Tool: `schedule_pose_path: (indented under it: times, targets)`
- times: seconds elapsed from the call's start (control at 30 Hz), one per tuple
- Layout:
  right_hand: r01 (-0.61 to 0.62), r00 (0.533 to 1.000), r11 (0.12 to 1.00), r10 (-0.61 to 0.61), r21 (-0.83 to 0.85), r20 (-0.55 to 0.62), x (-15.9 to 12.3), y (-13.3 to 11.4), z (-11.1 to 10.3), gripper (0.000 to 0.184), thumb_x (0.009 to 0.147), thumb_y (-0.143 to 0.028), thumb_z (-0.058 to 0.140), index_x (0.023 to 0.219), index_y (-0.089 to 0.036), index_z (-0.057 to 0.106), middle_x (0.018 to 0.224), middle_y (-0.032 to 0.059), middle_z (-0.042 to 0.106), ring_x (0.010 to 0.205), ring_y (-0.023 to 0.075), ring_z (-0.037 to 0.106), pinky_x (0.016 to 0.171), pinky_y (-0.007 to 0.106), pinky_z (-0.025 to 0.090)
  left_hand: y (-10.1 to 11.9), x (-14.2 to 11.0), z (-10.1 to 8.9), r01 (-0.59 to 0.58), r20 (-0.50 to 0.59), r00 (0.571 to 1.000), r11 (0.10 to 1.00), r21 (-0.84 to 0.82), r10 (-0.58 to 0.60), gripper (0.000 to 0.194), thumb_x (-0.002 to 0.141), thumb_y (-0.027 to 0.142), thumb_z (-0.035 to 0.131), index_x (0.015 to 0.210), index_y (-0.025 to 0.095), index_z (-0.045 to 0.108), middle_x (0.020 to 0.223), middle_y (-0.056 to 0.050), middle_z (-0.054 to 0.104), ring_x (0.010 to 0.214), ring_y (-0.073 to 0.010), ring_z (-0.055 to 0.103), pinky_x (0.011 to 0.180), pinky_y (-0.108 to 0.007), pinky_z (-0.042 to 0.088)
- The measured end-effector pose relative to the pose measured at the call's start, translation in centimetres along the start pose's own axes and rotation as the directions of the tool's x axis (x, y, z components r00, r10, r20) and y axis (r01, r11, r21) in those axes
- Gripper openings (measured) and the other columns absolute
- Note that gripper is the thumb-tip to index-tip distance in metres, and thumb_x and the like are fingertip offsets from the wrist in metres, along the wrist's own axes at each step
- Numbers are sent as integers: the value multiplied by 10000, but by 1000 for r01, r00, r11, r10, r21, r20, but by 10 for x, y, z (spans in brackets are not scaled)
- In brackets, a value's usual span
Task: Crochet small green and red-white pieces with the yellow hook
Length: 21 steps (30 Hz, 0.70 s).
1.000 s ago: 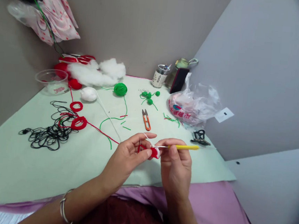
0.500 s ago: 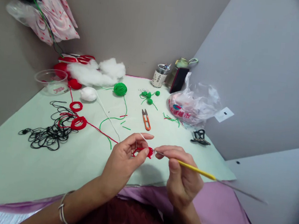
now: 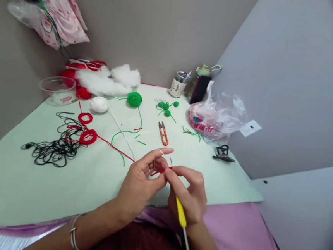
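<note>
Left hand (image 3: 138,179) has the red piece (image 3: 160,171) pinched near the front edge of the worktop (image 3: 46,192), index finger stuck out, probably to tension the white yarn (image 3: 122,131). Right hand (image 3: 170,171) pinches the hook (image 3: 181,212) super close, presumably for control.

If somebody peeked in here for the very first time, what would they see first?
Probably the yellow-handled hook in the right hand, close to the left hand, at the front of the table. Next, perhaps the bright green yarn ball toward the back, and the tangled black cord on the table's left side.
</note>
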State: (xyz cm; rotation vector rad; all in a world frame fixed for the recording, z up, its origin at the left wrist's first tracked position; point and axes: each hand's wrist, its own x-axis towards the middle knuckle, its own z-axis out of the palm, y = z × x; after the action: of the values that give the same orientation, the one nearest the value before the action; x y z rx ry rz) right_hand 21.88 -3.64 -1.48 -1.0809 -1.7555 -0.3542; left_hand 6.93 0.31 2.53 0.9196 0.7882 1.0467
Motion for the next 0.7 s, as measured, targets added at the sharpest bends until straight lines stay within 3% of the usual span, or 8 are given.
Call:
schedule_pose_path:
  times: [0.1,0.17,0.27,0.33,0.37,0.47,0.57,0.7]
  targets:
    - [-28,1000,998,27,59,5,1,0,-1,439,963,-86,651,1300,-353,734,1050,59,767,947,223,765,744,357,649,2,3,-4,233,118,970,949,-211,-212,459,788,266,892,1230,205,784,813,16,675,769,-121,616,788,-253,502]
    - [-163,986,964,167,210,-1,5,0,-4,362,989,-95,610,1235,-319,753,1013,55,767,909,216,750,742,365,634,3,6,-9,319,160,945,905,-282,-284,456,784,288,902,1217,190,800,801,7,686,741,-117,620,781,-256,497]
    - [-382,899,772,438,508,10,14,-1,-4,242,1039,-152,556,1091,-266,763,859,30,731,760,191,700,684,356,588,2,8,-13,270,115,962,926,-266,-247,377,794,256,891,1163,209,831,809,13,675,746,-110,622,766,-243,481]
    - [-447,847,643,528,622,62,19,-2,-1,212,1048,-187,566,1017,-257,764,826,17,718,708,170,677,654,332,569,0,7,-13,204,105,977,957,-205,-186,353,809,246,880,1159,243,837,835,16,676,788,-113,618,768,-235,471]
    - [-458,840,621,536,636,83,21,-2,1,199,1042,-191,586,999,-257,768,842,17,731,731,169,690,668,326,576,-1,6,-12,176,112,981,969,-172,-158,353,816,242,876,1166,261,837,850,16,681,815,-118,616,786,-237,471]
    - [-448,865,683,495,576,86,22,-4,6,195,1013,-150,633,998,-270,786,928,26,785,888,185,739,773,327,612,-4,4,-10,115,130,986,988,-99,-102,344,835,238,868,1174,288,836,879,10,705,880,-137,620,878,-266,477]
    - [-418,896,769,438,483,77,16,-5,7,259,1007,-103,618,1072,-288,788,954,31,782,890,185,741,759,327,622,-6,4,-7,99,101,991,988,-119,-87,353,827,259,887,1175,270,831,851,10,718,889,-152,641,911,-288,479]
    - [-209,978,948,206,241,39,8,-2,5,395,939,-63,702,1226,-321,786,1098,73,775,959,217,745,769,354,630,-7,7,-7,220,111,974,937,-273,-196,400,790,270,919,1176,218,826,880,-11,754,859,-141,654,906,-279,490]
